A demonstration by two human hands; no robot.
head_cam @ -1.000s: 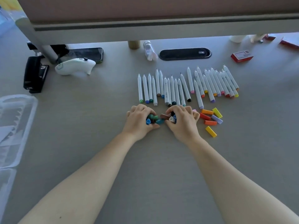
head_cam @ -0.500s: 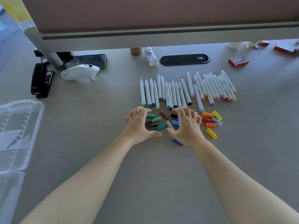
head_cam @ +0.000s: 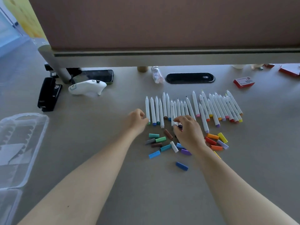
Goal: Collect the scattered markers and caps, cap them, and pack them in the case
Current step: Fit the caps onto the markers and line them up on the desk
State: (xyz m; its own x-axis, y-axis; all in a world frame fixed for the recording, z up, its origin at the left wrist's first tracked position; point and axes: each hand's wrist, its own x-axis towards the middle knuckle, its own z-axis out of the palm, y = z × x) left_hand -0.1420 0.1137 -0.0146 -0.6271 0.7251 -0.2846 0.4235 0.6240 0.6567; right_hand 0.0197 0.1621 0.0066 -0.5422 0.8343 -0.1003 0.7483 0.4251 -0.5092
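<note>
At frame centre, the markers (head_cam: 186, 108) lie lengthwise away from the viewer; the left hand (head_cam: 137, 120), loosely curled, touches the leftmost, the right hand (head_cam: 186, 130) pinches another.

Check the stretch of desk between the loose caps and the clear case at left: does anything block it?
Nothing visible does. The caps lie near the desk's middle, the case at its left edge, bare desk between.
</note>
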